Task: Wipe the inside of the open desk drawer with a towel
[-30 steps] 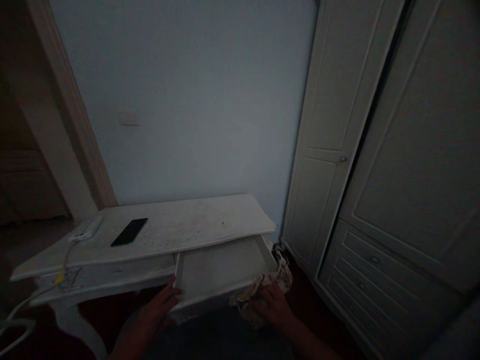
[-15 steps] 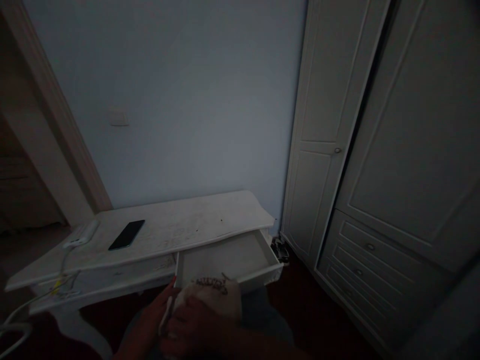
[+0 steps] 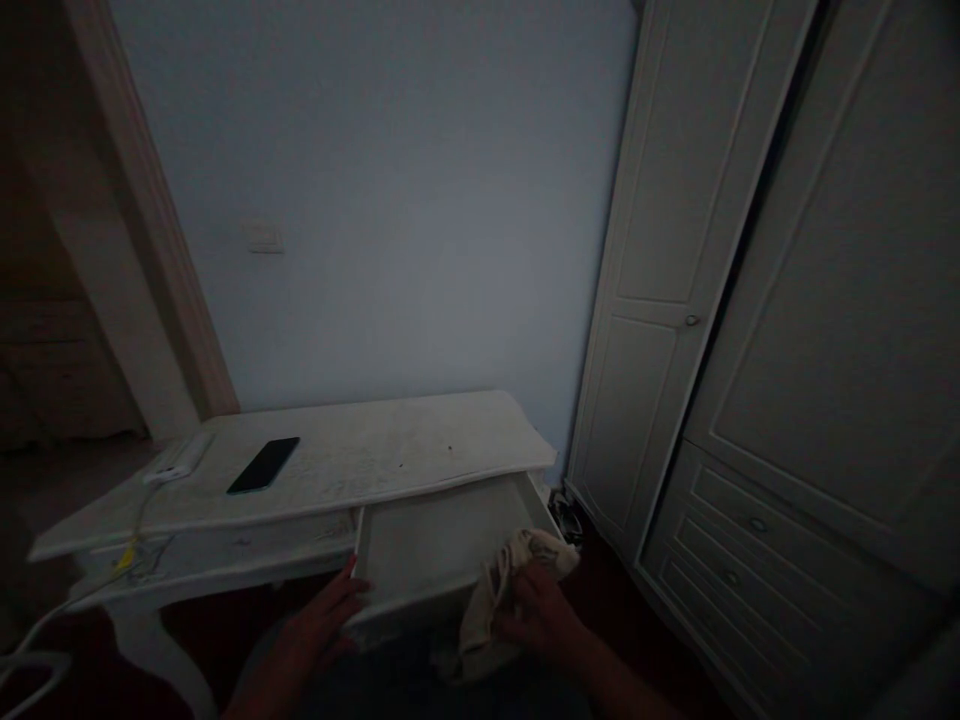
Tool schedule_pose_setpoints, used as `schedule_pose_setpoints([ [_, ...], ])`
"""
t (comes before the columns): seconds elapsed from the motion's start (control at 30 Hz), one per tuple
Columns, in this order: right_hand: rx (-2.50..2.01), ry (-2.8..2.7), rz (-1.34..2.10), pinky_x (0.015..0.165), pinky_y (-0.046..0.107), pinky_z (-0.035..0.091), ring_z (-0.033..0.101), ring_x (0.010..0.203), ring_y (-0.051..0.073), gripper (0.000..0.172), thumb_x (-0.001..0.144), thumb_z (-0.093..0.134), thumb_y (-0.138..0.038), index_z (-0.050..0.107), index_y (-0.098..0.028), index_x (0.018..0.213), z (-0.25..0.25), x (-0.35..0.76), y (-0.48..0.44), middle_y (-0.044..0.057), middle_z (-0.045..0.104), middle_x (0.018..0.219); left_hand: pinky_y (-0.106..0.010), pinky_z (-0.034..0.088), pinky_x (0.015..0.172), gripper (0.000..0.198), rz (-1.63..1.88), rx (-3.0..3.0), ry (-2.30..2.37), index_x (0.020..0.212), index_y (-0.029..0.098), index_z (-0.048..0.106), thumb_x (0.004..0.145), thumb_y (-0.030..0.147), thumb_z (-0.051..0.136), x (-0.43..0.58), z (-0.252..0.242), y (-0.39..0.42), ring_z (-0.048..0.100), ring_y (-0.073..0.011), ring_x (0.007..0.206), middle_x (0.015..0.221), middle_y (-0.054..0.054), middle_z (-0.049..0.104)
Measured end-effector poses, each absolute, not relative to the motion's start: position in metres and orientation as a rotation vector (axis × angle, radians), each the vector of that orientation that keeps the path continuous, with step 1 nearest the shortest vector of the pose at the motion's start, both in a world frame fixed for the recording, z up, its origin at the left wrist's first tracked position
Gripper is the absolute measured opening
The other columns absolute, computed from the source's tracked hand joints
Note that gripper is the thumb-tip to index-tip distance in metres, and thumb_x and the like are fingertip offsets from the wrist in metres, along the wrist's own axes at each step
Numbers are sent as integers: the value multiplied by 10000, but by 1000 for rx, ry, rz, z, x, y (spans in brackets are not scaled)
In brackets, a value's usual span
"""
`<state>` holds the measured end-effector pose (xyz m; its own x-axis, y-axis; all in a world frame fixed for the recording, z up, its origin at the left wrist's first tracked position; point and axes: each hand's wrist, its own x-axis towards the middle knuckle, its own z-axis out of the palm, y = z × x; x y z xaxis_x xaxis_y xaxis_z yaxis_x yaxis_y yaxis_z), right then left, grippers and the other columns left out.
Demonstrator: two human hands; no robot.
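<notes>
Evidently right fingers (image 3: 533, 592) clamped on crumpled cloth (image 3: 541, 547), its markings unreadable, left fingers (image 3: 343, 600) on drawer (image 3: 427, 545), grip unclear

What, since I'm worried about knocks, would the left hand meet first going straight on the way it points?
The drawer, near its front left corner: the left hand seems to touch it there, though depth is unclear.

White worktop (image 3: 420, 425), scuffed on top.
A dark phone (image 3: 264, 465) lies flat toward the left, near a white power strip (image 3: 180, 458); two dark specks (image 3: 450, 448) show farther right.
</notes>
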<state>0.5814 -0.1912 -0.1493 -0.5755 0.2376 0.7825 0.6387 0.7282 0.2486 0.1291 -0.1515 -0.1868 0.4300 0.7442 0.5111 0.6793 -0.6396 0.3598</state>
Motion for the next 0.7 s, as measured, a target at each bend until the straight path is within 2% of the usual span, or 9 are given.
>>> schedule_pose_setpoints([
  [0.13, -840, -2245, -689, 803, 370, 497, 562, 906, 225, 240, 924, 745, -195, 699, -315, 1127, -160, 634, -199, 43, 625, 976, -400, 517, 1144, 348, 973, 2609, 1219, 1332, 400, 686, 999, 378, 587, 123, -192, -150, 614, -248, 1404, 1594, -24, 592],
  [0.27, -963, -2217, -672, 871, 398, 529, 595, 1071, 280, 308, 907, 734, -214, 691, -299, 1200, -177, 642, -200, 100, 657, 1144, -423, 478, 1195, 425, 583, 2701, 1391, 1323, 362, 699, 915, 246, 661, 131, -168, -155, 531, -267, 1483, 1622, -38, 558],
  [0.37, -943, -2175, -682, 877, 410, 539, 603, 1070, 289, 366, 906, 704, -195, 683, -305, 1254, -181, 611, -197, 112, 661, 1151, -598, 318, 1291, 517, 206, 2797, 1484, 1243, 320, 740, 743, 289, 869, 169, -130, -162, 391, -378, 1566, 1601, -64, 580],
  [0.4, -920, -2179, -672, 861, 401, 541, 609, 1033, 278, 362, 916, 699, -202, 681, -308, 1261, -181, 598, -196, 105, 664, 1121, -647, 235, 1310, 581, 171, 2820, 1478, 1299, 323, 714, 745, 333, 890, 188, -117, -164, 345, -392, 1587, 1657, -68, 511],
  [0.43, -893, -2191, -661, 850, 393, 541, 611, 1000, 265, 350, 929, 698, -216, 680, -314, 1265, -181, 587, -195, 95, 666, 1096, -665, 231, 1306, 590, 120, 2813, 1464, 1302, 316, 710, 748, 372, 905, 208, -105, -166, 348, -403, 1584, 1672, -81, 489],
  [0.5, -856, -2230, -650, 864, 393, 534, 610, 992, 251, 333, 952, 709, -251, 677, -337, 1272, -181, 574, -193, 80, 673, 1103, -620, 283, 1294, 508, 58, 2769, 1401, 1327, 277, 690, 854, 398, 830, 246, -87, -167, 439, -380, 1534, 1630, -117, 538],
  [0.57, -844, -2261, -688, 918, 428, 515, 604, 1025, 255, 340, 959, 730, -272, 673, -368, 1280, -182, 580, -192, 66, 676, 1134, -546, 431, 1201, 386, 13, 2691, 1377, 1330, 253, 681, 962, 371, 694, 274, -78, -165, 593, -341, 1388, 1489, -135, 656],
  [0.63, -881, -2273, -741, 956, 457, 487, 593, 1030, 259, 348, 952, 751, -281, 675, -388, 1275, -184, 604, -192, 52, 675, 1131, -489, 521, 1083, 340, -20, 2640, 1381, 1319, 253, 686, 996, 329, 613, 286, -76, -163, 673, -320, 1259, 1362, -128, 723],
  [0.7, -969, -2258, -758, 953, 451, 472, 586, 1028, 266, 336, 937, 773, -289, 689, -376, 1250, -185, 632, -194, 52, 677, 1118, -461, 532, 1046, 351, -20, 2619, 1393, 1331, 283, 681, 995, 317, 587, 287, -77, -161, 686, -309, 1230, 1325, -108, 741],
])
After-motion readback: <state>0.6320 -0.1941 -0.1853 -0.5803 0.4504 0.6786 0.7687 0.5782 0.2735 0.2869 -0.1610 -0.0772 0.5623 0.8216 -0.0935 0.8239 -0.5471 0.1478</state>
